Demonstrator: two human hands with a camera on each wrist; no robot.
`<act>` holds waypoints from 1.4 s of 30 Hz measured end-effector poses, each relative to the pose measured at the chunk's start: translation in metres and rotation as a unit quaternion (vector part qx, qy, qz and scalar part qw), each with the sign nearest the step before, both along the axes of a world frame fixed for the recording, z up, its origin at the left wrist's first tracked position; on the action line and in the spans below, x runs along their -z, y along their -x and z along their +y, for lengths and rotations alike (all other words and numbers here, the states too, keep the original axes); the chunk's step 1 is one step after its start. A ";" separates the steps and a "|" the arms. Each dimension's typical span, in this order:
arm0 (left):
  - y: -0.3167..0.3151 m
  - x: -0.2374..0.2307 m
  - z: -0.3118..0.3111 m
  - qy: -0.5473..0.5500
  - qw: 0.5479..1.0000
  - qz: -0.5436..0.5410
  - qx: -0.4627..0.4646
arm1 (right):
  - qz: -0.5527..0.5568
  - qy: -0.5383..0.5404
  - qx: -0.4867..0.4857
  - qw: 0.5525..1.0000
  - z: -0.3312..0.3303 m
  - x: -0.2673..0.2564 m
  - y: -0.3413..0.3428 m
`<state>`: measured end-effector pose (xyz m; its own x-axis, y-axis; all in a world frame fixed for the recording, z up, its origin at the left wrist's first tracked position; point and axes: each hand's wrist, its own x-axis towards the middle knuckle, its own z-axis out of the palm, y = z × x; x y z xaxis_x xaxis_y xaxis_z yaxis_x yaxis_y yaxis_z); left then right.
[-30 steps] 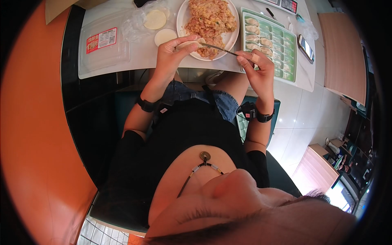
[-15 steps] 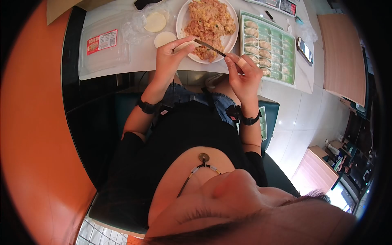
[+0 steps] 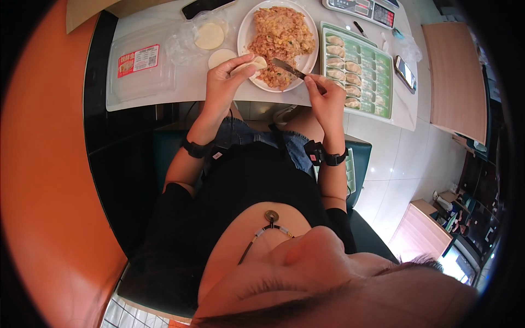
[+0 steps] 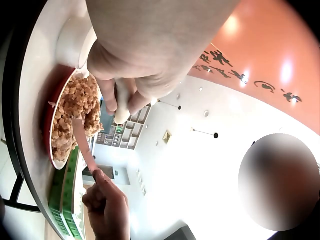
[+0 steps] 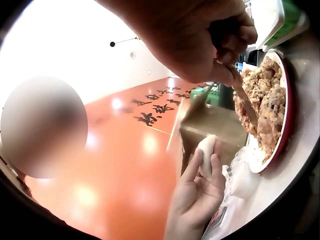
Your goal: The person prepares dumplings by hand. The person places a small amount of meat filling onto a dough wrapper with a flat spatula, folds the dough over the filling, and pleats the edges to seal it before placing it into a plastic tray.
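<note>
My left hand (image 3: 223, 79) pinches a round dumpling wrapper (image 3: 257, 64) at the near left edge of the filling plate. In the right wrist view, the wrapper (image 5: 206, 154) is bent upward between thumb and fingers. A flat filling spatula (image 3: 287, 68) is held by its handle end in my right hand (image 3: 328, 104). Its blade is over the minced filling (image 3: 281, 33), apart from the wrapper. In the left wrist view the spatula tip (image 4: 76, 121) meets the filling. The filling is heaped on a white plate (image 3: 244, 39).
To the right, a green tray (image 3: 372, 82) holds several shaped dumplings. One loose wrapper (image 3: 220, 56) lies beside the plate, near more wrappers (image 3: 209, 36) in clear plastic. A lidded plastic box (image 3: 123, 87) is at left; a phone (image 3: 405, 74) and scale (image 3: 363, 10) are at right.
The spatula has come away from the wrapper to the right, over the filling. My right hand first moved left, then settled lower. The wrapper now looks more folded in my left hand.
</note>
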<state>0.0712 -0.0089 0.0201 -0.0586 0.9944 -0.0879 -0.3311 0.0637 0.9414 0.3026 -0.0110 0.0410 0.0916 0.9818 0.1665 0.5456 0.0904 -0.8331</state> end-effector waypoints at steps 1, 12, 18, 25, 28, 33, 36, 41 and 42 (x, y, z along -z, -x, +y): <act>0.001 0.001 0.000 0.000 1.000 0.000 0.000 | 0.000 0.000 0.000 1.000 0.001 0.001 -0.004; 0.001 -0.008 -0.007 -0.050 0.992 -0.089 0.072 | -0.255 -0.180 -0.061 0.948 0.016 0.016 0.008; -0.004 -0.015 -0.013 -0.064 0.978 -0.165 0.112 | 0.109 -0.121 -0.132 0.978 -0.008 -0.016 0.037; -0.015 -0.017 -0.018 -0.085 0.979 -0.152 0.110 | 0.313 -0.069 -0.137 0.937 -0.012 -0.007 0.040; -0.017 -0.021 -0.020 -0.077 0.975 -0.167 0.127 | 0.305 -0.099 -0.109 0.941 -0.019 -0.014 0.042; -0.019 -0.025 -0.018 -0.059 0.986 -0.112 0.106 | 0.242 -0.159 -0.103 0.952 -0.015 -0.018 0.038; -0.017 -0.029 -0.018 -0.099 0.985 -0.056 0.126 | 0.224 -0.190 -0.110 0.950 -0.014 -0.028 0.042; -0.020 -0.033 -0.021 -0.099 0.988 -0.039 0.116 | 0.194 -0.165 -0.099 0.962 -0.019 -0.023 0.038; -0.020 -0.033 -0.022 -0.086 0.990 -0.036 0.108 | 0.195 -0.164 -0.101 0.962 -0.017 -0.023 0.039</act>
